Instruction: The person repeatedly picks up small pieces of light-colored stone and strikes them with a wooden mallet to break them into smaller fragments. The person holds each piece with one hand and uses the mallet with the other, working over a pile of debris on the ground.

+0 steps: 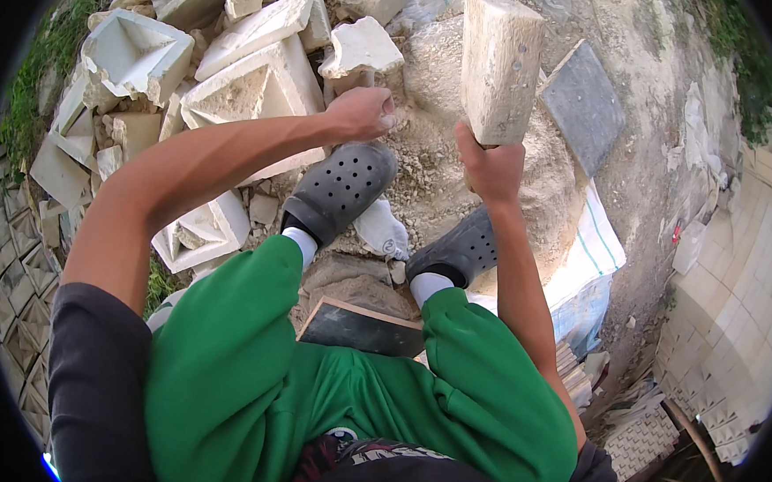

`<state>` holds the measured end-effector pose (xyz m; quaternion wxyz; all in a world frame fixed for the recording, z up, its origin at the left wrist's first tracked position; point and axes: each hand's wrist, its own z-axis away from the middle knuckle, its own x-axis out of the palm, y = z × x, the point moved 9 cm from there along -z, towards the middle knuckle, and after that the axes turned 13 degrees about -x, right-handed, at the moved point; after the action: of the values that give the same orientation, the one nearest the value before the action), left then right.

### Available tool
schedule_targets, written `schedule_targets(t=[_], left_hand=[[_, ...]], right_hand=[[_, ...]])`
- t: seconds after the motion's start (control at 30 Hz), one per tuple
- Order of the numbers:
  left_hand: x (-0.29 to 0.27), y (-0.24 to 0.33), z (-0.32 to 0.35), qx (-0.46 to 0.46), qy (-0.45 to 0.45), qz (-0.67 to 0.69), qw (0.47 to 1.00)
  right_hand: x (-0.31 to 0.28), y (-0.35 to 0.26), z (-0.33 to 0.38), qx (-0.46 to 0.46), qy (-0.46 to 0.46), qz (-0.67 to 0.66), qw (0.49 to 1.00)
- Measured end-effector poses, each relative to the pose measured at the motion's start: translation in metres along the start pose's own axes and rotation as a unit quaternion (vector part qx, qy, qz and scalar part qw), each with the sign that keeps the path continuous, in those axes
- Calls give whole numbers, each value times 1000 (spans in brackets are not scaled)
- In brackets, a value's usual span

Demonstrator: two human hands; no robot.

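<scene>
My right hand [494, 165] grips the handle of a wooden mallet [501, 66], whose thick, pale, dusty block head is raised up and away from me. My left hand [363, 112] is closed in a fist just beyond my left grey clog [340, 188]; whatever it may hold is hidden. Right past that fist lies a jagged broken white chunk [362, 48]. Between my feet rests a crumpled, dusty white cloth-like piece [381, 231], and the right clog [457, 247] stands on the dusty ground.
Broken white molded blocks [258, 94] are heaped at the far left. A flat grey slab [584, 105] lies right of the mallet. A dark board [359, 327] sits between my legs. White woven sacking [593, 237] and stacked pale tiles [730, 308] are at the right.
</scene>
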<state>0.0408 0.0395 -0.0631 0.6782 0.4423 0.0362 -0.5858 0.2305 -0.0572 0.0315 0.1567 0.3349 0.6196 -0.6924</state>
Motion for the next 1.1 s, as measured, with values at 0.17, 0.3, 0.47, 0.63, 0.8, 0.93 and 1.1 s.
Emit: schedule_targets(t=[0.17,0.3,0.47,0.63,0.8,0.93,1.1], left_hand=[[2,1,-1,-1,-2,1,1000],[2,-3,0,-8,0,0,1000],[-2,5,5,-3,-2,6,1000],[-6,29,13,55,22,8,998],[-10,60,26,171,76,-49,981],[-5,86,15,210,168,-66,961],[0,117,-22,138,270,-143,942]], right_hand=[[22,44,22,241,-109,-39,964],[-14,8,14,177,-73,6,982],[-21,-8,10,4,27,-52,998],[14,48,35,217,-91,-31,971],[-12,36,42,247,-54,-105,962],[-42,58,60,275,10,-110,955],[-63,65,80,292,72,-179,937]])
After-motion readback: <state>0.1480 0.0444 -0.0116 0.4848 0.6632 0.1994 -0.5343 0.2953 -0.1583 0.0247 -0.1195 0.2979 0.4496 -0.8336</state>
